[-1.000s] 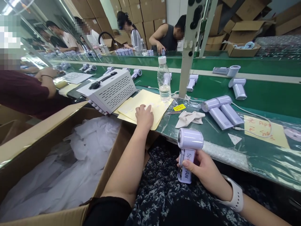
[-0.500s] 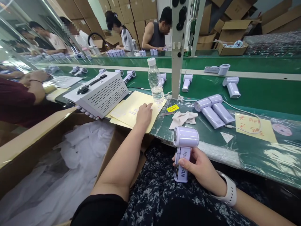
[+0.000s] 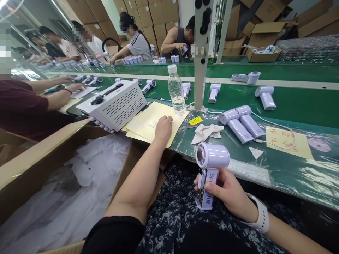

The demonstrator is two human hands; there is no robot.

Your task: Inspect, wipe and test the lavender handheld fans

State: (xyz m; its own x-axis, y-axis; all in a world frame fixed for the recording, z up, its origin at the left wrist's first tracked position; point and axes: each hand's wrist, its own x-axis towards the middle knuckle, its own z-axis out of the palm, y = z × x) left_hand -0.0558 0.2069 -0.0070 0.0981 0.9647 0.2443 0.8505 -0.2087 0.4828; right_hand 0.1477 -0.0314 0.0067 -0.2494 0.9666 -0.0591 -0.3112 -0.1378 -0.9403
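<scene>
My right hand [image 3: 225, 188] is wrapped around the handle of a lilac handheld fan [image 3: 213, 157], held upright above my lap. Its round head faces left, and a side of the handle looks uncovered, with inner parts showing. My left hand [image 3: 163, 129] rests on a yellow backing sheet [image 3: 144, 121] that carries several small pale stickers [image 3: 152, 124]. Its fingers are curled in and pressed together on the sheet; what they pinch, if anything, is too small to make out.
Before me stand a water bottle [image 3: 176, 91], a grey metal power box [image 3: 119, 106], a crumpled cloth [image 3: 207, 133] and two lilac fans [image 3: 239, 123]. More fans lie on the green conveyor [image 3: 296, 102]. A carton [image 3: 39, 151] of white wrapping is at left. Co-workers sit beyond.
My left fingers, stretched out before, have curled in on the sheet. In my right hand the fan has turned slightly, showing more of its round front. The co-worker at left has reached forward.
</scene>
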